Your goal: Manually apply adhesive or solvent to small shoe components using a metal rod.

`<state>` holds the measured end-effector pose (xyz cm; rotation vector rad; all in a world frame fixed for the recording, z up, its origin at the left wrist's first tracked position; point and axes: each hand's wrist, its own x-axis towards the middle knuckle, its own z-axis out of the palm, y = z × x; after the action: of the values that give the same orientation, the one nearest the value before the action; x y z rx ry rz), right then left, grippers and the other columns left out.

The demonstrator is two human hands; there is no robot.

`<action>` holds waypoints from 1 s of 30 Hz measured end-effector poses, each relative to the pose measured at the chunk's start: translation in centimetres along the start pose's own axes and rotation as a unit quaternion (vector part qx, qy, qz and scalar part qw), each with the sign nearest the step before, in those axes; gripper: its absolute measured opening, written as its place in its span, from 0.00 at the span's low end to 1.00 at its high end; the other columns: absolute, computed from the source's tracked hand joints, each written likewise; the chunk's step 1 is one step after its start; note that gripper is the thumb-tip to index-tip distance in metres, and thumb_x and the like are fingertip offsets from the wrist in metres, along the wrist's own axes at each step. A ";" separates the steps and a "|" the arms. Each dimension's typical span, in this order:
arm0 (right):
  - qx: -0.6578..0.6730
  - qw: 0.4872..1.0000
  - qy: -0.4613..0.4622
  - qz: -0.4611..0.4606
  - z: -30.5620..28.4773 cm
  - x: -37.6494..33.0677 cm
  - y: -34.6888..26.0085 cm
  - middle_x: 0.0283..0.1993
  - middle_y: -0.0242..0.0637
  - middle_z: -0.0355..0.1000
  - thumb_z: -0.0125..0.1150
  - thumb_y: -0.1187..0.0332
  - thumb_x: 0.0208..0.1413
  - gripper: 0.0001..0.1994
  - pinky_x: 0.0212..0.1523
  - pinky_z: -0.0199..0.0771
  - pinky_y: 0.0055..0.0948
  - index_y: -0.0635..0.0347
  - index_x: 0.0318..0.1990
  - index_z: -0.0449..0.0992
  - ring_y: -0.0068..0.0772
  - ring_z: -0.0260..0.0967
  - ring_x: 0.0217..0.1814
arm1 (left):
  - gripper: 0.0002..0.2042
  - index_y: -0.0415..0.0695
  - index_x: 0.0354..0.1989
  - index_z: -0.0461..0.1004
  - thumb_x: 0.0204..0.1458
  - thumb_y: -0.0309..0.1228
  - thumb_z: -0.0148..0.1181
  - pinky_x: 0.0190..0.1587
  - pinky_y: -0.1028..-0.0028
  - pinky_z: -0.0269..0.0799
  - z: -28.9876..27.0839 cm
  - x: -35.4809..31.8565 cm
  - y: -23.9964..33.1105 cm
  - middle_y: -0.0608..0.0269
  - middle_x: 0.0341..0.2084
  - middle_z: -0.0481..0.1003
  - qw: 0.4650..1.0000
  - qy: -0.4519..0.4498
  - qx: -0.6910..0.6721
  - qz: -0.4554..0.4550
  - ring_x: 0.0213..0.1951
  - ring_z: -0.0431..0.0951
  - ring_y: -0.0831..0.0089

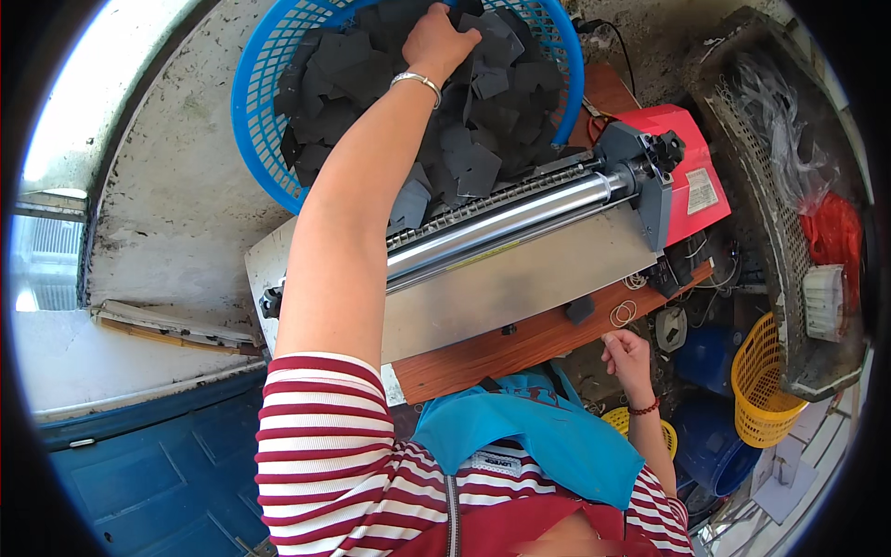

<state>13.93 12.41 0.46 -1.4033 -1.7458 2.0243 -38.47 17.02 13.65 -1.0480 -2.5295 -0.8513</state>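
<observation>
lying beneath left fingers (434, 17) | dark flat pieces (478, 167), blue basket (243, 102) | grip: cannot tell

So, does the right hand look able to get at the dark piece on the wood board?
Probably yes: the right hand is near the wood board, and nothing visible blocks its way to the dark piece.

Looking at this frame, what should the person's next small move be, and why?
Probably to pinch one dark piece with the left hand and lift it out of the blue basket: that hand reaches into the pile, though whether its fingertips hold anything is unclear. The right hand is well away, near the brown board's edge.
</observation>
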 end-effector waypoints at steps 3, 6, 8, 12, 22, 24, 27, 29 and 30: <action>0.010 1.000 -0.003 0.005 -0.1 0.1 0.5 0.21 0.30 0.70 0.57 0.67 0.59 0.09 0.16 0.58 0.15 0.67 0.35 0.75 0.14 0.60 0.15 | 0.28 0.47 0.57 0.66 0.45 0.37 0.64 0.54 0.60 0.64 -1.1 0.2 0.5 0.57 0.49 0.69 0.993 -0.009 0.088 0.077 0.51 0.71 0.58; 0.009 1.000 -0.003 0.007 -0.2 0.0 0.9 0.21 0.30 0.70 0.57 0.67 0.59 0.09 0.16 0.59 0.15 0.67 0.35 0.75 0.14 0.60 0.16 | 0.27 0.45 0.59 0.64 0.49 0.34 0.61 0.59 0.56 0.60 -1.2 -0.1 0.9 0.53 0.54 0.64 0.962 -0.015 0.168 0.213 0.55 0.66 0.56; 0.027 1.000 -0.001 -0.009 -0.3 0.0 1.7 0.20 0.28 0.69 0.56 0.67 0.59 0.08 0.14 0.56 0.14 0.63 0.35 0.76 0.13 0.59 0.14 | 0.20 0.50 0.49 0.71 0.44 0.34 0.64 0.45 0.68 0.68 -0.2 -0.5 0.9 0.66 0.41 0.73 0.829 0.035 0.263 0.492 0.46 0.73 0.68; 0.023 1.000 -0.006 -0.005 -0.5 -0.7 2.1 0.20 0.29 0.70 0.56 0.68 0.59 0.08 0.14 0.57 0.14 0.64 0.35 0.76 0.13 0.60 0.14 | 0.13 0.52 0.40 0.74 0.43 0.33 0.63 0.43 0.68 0.64 2.1 -3.1 0.0 0.69 0.39 0.70 0.796 -0.087 0.283 0.528 0.47 0.70 0.70; -0.209 0.952 0.129 -0.185 -1.1 2.9 2.7 0.30 0.40 0.74 0.59 0.62 0.56 0.14 0.30 0.72 0.28 0.64 0.43 0.75 0.34 0.73 0.29 | 0.18 0.42 0.49 0.72 0.50 0.33 0.58 0.57 0.58 0.62 0.6 -4.3 1.4 0.54 0.50 0.68 0.906 -0.140 0.257 0.307 0.53 0.68 0.55; -0.268 0.934 0.134 -0.196 -0.3 3.7 1.6 0.36 0.44 0.74 0.60 0.60 0.55 0.17 0.35 0.73 0.32 0.63 0.46 0.73 0.40 0.73 0.35 | 0.16 0.42 0.47 0.74 0.50 0.33 0.57 0.57 0.58 0.62 0.3 -4.4 1.5 0.54 0.49 0.69 0.916 -0.110 0.232 0.308 0.52 0.68 0.54; -0.382 0.894 0.121 -0.199 1.4 4.7 1.2 0.45 0.48 0.71 0.62 0.56 0.52 0.23 0.42 0.73 0.38 0.62 0.51 0.71 0.47 0.73 0.43 | 0.16 0.41 0.46 0.74 0.50 0.33 0.57 0.57 0.58 0.62 -2.2 -5.6 2.2 0.54 0.48 0.70 0.928 -0.132 0.181 0.297 0.52 0.68 0.55; -0.436 0.874 0.101 -0.192 2.3 5.2 1.7 0.48 0.48 0.69 0.63 0.54 0.51 0.26 0.43 0.73 0.40 0.61 0.53 0.70 0.47 0.72 0.45 | 0.15 0.40 0.45 0.74 0.49 0.33 0.58 0.56 0.58 0.62 -4.6 -6.9 2.7 0.54 0.48 0.70 0.929 -0.125 0.154 0.314 0.52 0.68 0.55; -0.439 0.877 0.085 -0.176 2.8 5.5 2.2 0.46 0.48 0.69 0.64 0.54 0.50 0.26 0.43 0.73 0.41 0.61 0.53 0.70 0.48 0.72 0.44 | 0.15 0.40 0.45 0.74 0.49 0.33 0.58 0.56 0.58 0.62 -6.2 -7.7 3.4 0.54 0.48 0.70 0.929 -0.123 0.159 0.311 0.52 0.68 0.55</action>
<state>9.86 13.12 -4.66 -1.2095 -2.7242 0.8811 -30.50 10.90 16.50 -1.7704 -2.1679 -0.1354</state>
